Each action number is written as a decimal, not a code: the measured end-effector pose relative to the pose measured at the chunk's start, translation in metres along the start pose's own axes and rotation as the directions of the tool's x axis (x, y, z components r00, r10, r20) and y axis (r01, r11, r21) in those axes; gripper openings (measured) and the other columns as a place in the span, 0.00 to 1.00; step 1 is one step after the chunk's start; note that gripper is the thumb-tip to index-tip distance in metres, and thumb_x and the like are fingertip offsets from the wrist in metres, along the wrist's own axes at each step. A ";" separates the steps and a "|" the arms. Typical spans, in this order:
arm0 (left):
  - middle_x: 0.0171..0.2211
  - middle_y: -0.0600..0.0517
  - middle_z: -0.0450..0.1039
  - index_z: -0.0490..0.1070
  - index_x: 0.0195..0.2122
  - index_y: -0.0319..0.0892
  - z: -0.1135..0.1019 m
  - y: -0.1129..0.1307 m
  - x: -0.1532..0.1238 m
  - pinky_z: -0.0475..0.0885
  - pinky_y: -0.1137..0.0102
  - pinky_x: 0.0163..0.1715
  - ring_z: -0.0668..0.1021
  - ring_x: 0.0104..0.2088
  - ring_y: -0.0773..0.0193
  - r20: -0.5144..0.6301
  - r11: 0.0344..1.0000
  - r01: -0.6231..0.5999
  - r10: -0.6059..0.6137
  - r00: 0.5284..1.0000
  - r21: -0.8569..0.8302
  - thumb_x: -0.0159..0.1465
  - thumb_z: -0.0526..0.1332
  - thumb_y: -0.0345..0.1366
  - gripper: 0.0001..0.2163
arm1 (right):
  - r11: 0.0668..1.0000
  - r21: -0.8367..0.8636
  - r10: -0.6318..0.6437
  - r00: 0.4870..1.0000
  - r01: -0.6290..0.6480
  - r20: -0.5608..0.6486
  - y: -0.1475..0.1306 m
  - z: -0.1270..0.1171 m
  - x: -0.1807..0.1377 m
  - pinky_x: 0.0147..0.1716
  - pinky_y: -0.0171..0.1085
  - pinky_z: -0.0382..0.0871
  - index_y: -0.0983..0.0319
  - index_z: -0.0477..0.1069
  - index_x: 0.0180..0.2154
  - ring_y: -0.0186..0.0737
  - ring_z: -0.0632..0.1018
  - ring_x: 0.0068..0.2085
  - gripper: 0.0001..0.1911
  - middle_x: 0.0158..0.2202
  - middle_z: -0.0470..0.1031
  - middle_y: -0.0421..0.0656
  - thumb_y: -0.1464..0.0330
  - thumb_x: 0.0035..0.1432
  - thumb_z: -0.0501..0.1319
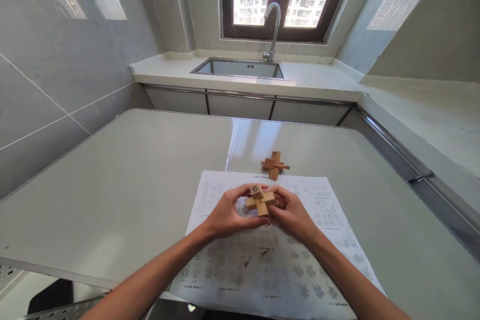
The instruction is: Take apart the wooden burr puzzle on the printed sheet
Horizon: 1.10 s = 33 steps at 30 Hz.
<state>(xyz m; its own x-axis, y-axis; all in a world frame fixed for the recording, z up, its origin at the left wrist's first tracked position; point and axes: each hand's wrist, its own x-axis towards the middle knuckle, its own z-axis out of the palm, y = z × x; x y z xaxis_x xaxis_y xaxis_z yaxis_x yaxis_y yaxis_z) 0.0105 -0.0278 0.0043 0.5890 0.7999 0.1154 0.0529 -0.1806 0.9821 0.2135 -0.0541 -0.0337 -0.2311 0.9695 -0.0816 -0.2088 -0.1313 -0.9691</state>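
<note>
Both my hands hold one wooden burr puzzle (258, 199) of crossed light-brown bars just above a printed instruction sheet (273, 265). My left hand (228, 215) grips it from the left, fingers curled around the lower bars. My right hand (290, 214) grips it from the right, thumb on top. A dark mark shows on the end of the upright bar. A second wooden burr puzzle (275, 164) lies on the table past the sheet's far edge, untouched.
The grey folding table (112, 190) has a seam down its middle. Beyond it runs a white counter (318, 80) with a steel sink (240, 68) and tap (273, 30) under a window. Tiled walls close in on the left and right.
</note>
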 end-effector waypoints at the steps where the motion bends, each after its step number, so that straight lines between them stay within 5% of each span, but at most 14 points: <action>1: 0.56 0.45 0.80 0.75 0.60 0.45 0.000 0.000 0.000 0.73 0.59 0.60 0.80 0.57 0.49 -0.001 1.000 0.003 -0.003 1.000 0.002 0.58 0.76 0.40 0.28 | 1.000 -0.002 -0.004 1.000 0.004 -0.007 0.001 0.000 0.000 0.23 0.32 0.65 0.58 0.70 0.41 0.34 0.73 0.23 0.15 0.26 0.75 0.35 0.63 0.56 0.72; 5: 0.55 0.45 0.80 0.77 0.58 0.44 -0.001 -0.002 0.002 0.73 0.60 0.60 0.80 0.56 0.49 -0.047 1.000 0.010 -0.009 0.999 0.013 0.58 0.76 0.40 0.26 | 0.997 -0.046 -0.062 0.997 0.065 0.052 0.003 0.000 0.000 0.25 0.32 0.68 0.56 0.71 0.47 0.34 0.76 0.31 0.21 0.45 0.79 0.44 0.59 0.57 0.74; 9: 0.56 0.44 0.79 0.77 0.57 0.43 -0.003 -0.004 0.003 0.72 0.58 0.62 0.79 0.58 0.47 -0.095 1.000 0.029 -0.029 0.995 0.002 0.58 0.76 0.42 0.26 | 0.991 -0.078 -0.098 0.989 0.107 0.111 0.003 -0.002 0.001 0.31 0.33 0.71 0.55 0.72 0.53 0.36 0.78 0.38 0.25 0.59 0.74 0.48 0.58 0.57 0.75; 13: 0.58 0.44 0.78 0.76 0.57 0.44 -0.004 -0.005 0.004 0.71 0.57 0.63 0.78 0.60 0.47 -0.077 0.999 0.040 -0.041 0.996 -0.010 0.59 0.76 0.43 0.26 | 0.995 -0.086 -0.048 0.994 0.056 0.095 0.003 -0.004 0.001 0.30 0.34 0.71 0.57 0.72 0.54 0.36 0.77 0.33 0.24 0.46 0.79 0.46 0.54 0.62 0.71; 17: 0.61 0.44 0.76 0.76 0.58 0.44 -0.004 -0.005 0.003 0.70 0.57 0.64 0.78 0.60 0.48 -0.047 0.998 0.053 -0.054 0.997 -0.021 0.60 0.75 0.42 0.25 | 0.991 -0.132 -0.020 0.997 0.029 0.075 0.002 -0.004 0.000 0.28 0.36 0.70 0.59 0.74 0.54 0.36 0.74 0.26 0.23 0.28 0.74 0.38 0.52 0.65 0.68; 25: 0.57 0.45 0.78 0.77 0.54 0.44 -0.003 -0.002 0.003 0.71 0.58 0.63 0.79 0.58 0.49 -0.033 0.998 0.057 -0.058 0.998 -0.020 0.59 0.75 0.40 0.22 | 0.976 -0.215 -0.002 0.996 0.021 0.086 -0.005 -0.004 -0.001 0.28 0.37 0.69 0.61 0.77 0.52 0.38 0.74 0.24 0.26 0.22 0.72 0.36 0.47 0.67 0.63; 33: 0.53 0.45 0.80 0.75 0.55 0.43 -0.007 -0.005 0.006 0.71 0.60 0.60 0.79 0.55 0.51 -0.096 0.998 0.057 -0.060 0.994 -0.036 0.60 0.74 0.43 0.23 | 0.993 -0.117 0.000 0.996 0.010 0.085 -0.006 -0.011 -0.002 0.26 0.35 0.63 0.61 0.77 0.48 0.34 0.66 0.18 0.26 0.15 0.66 0.33 0.46 0.69 0.61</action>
<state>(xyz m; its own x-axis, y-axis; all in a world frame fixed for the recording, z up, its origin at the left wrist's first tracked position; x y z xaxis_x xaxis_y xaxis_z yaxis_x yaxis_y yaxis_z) 0.0085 -0.0179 0.0010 0.5046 0.8605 0.0700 0.0567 -0.1140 0.9919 0.2259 -0.0527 -0.0307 -0.3109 0.9484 -0.0618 -0.0979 -0.0967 -0.9905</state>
